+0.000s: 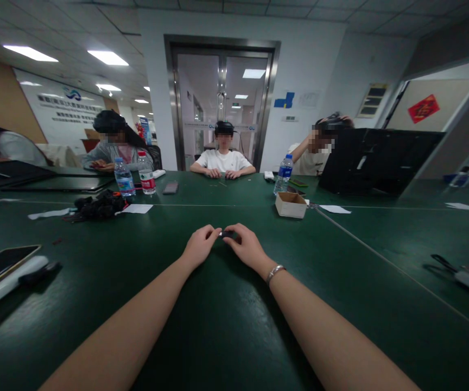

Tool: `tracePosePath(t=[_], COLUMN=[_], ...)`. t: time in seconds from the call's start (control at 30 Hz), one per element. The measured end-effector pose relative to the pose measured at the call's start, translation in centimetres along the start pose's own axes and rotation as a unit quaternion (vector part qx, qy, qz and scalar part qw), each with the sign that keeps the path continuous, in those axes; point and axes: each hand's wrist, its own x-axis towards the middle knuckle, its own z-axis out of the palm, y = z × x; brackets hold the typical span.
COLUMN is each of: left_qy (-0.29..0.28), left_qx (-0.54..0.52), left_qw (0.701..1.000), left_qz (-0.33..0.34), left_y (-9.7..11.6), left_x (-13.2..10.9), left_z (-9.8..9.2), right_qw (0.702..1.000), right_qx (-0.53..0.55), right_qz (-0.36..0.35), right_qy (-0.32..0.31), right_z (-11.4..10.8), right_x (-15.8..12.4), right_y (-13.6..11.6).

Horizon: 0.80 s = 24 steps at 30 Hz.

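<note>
Both hands meet over the green table [234, 304], holding one small dark object [227, 234] with a shiny silvery end; its exact kind is too small to tell. My left hand [201, 243] is closed, its thumb and fingertips at the silvery end. On the black end, my right hand [245, 243] pinches with thumb and fingers. A silver bracelet [275, 274] circles my right wrist. The fingers partly cover the object.
Beyond my hands stand a small open box [291, 205] and water bottles [125, 178]. Black cables [100, 205] lie left, near a paper slip [137, 208]. A large black case [376, 161] stands right. Several people sit around the table, one opposite [223, 161].
</note>
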Motion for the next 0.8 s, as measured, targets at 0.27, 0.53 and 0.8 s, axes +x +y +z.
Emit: tracePosePath(t=[0.27,0.53,0.8], left_qy=[-0.008,-0.022,-0.022], left_qx=[-0.035,0.05,0.024], left_qw=[0.999,0.998,0.997], left_qz=[0.023,-0.021,-0.07], left_y=[-0.1,-0.2,-0.3], left_x=[0.0,0.0,0.5], left_z=[0.3,0.3,0.2], right_qw=[1.0,1.0,0.999], right_qx=[-0.001,-0.02,-0.024], right_qz=[0.007,-0.014,-0.029], right_qy=[0.008,-0.009,-0.006], right_z=[0.1,-0.1,-0.1], right_x=[0.1,-0.1,-0.1], right_y=[0.6,-0.2,-0.9])
